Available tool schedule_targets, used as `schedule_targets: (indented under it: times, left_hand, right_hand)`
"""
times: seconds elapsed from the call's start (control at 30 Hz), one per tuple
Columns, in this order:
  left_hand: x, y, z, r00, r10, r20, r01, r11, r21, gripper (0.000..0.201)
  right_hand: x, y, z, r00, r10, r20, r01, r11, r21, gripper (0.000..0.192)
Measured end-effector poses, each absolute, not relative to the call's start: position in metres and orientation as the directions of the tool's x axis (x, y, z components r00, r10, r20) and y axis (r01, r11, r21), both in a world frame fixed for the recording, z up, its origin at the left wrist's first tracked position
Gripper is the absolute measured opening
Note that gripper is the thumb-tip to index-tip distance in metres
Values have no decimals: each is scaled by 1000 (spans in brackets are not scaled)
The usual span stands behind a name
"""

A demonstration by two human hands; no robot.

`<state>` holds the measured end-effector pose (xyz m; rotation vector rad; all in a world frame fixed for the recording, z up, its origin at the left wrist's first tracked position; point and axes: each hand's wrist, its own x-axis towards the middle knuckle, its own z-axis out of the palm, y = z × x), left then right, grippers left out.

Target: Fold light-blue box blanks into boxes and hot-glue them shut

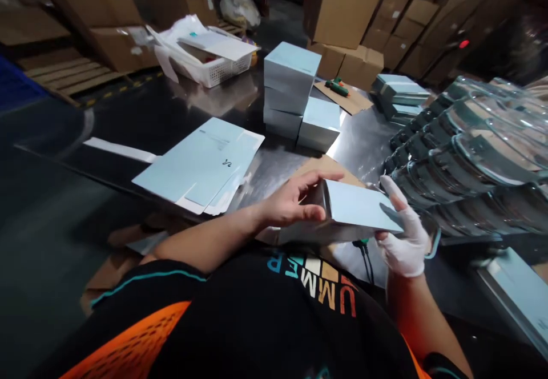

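Between my two hands, just above the table in front of my body, is a light blue box [362, 205]. My bare left hand [297, 199] grips its left end, thumb on the near side and fingers over the far side. My right hand [405, 236], in a white glove with bare fingertips, holds the right end. A brown cardboard sheet [319, 165] lies beneath the box. To the left lies a stack of flat light blue carton blanks [197, 159]. Beyond my hands stand stacked closed light blue boxes [291, 71] and a single one [321, 122] beside them.
Stacked glass bowls [466, 156] crowd the right side. A green glue gun [337, 87] lies on cardboard at the back. A white plastic basket [218, 71] stands back left. More light blue cartons [400, 91] lie back right, and another flat stack [520, 293] at lower right.
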<state>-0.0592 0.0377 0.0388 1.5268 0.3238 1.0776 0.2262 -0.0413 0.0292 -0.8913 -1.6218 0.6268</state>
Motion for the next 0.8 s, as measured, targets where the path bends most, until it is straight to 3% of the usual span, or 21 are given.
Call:
schedule_targets:
  times: [0.2, 0.3, 0.47, 0.6, 0.73, 0.8]
  left_hand:
    - [-55, 40, 48, 634, 727, 263, -422, 40, 906, 75]
    - [-50, 38, 47, 611, 757, 231, -442, 85, 893, 73]
    - [-42, 33, 40, 495, 811, 313, -477, -47, 877, 64]
    - [-42, 34, 35, 483, 788, 383, -467, -138, 873, 66]
    - [-52, 39, 38, 406, 738, 539, -452, -350, 820, 93]
    - [-60, 39, 46, 376, 699, 607, -376, -484, 790, 109]
  right_hand:
    - [228, -36, 30, -124, 795, 593, 286, 601, -746, 44]
    - [221, -33, 34, -138, 798, 586, 264, 600, -755, 35]
    - [216, -31, 31, -114, 804, 584, 251, 592, -766, 35]
    - [224, -29, 29, -131, 801, 584, 263, 596, -759, 39]
    - [231, -28, 30, -147, 805, 574, 236, 592, -770, 37]
    - [230, -30, 31, -146, 810, 567, 259, 585, -769, 51]
